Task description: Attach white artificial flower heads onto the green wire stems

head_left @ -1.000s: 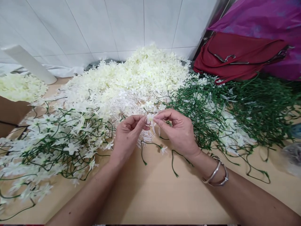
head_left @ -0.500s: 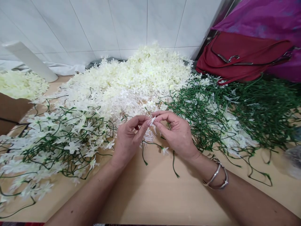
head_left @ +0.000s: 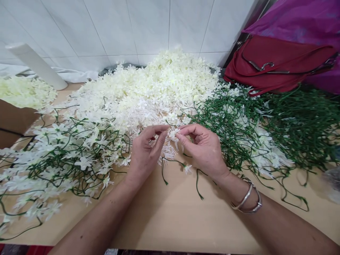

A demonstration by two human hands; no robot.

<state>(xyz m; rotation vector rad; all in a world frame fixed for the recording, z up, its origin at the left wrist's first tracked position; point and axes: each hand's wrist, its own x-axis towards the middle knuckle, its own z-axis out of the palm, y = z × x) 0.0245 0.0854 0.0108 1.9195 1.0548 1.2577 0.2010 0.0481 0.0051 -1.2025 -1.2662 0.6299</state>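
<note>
In the head view, a small white artificial flower (head_left: 174, 133) with spread petals sits between my two hands, above the table. My right hand (head_left: 205, 150) pinches it between thumb and forefinger, and a metal bangle (head_left: 248, 198) circles that wrist. Just left of the petals, my left hand (head_left: 146, 148) has its thumb and forefinger nearly together; whatever they hold is too small to make out. White thread-like stamens (head_left: 168, 151) lie on the table below the fingers. Closer to me rests a green stem (head_left: 174, 161) tipped with a small white flower.
Cream flower heads (head_left: 170, 79) are heaped against the tiled wall (head_left: 151, 24). Finished-looking stemmed flowers (head_left: 66, 159) spread at left; green stems (head_left: 300, 120) pile at right. A red handbag (head_left: 278, 63), white roll (head_left: 39, 65) and brown cardboard box (head_left: 16, 122) stand around the edges.
My hands have drawn slightly apart. The flower has turned so its open petals show, and it now sits in my right fingertips. The view has shifted a little.
</note>
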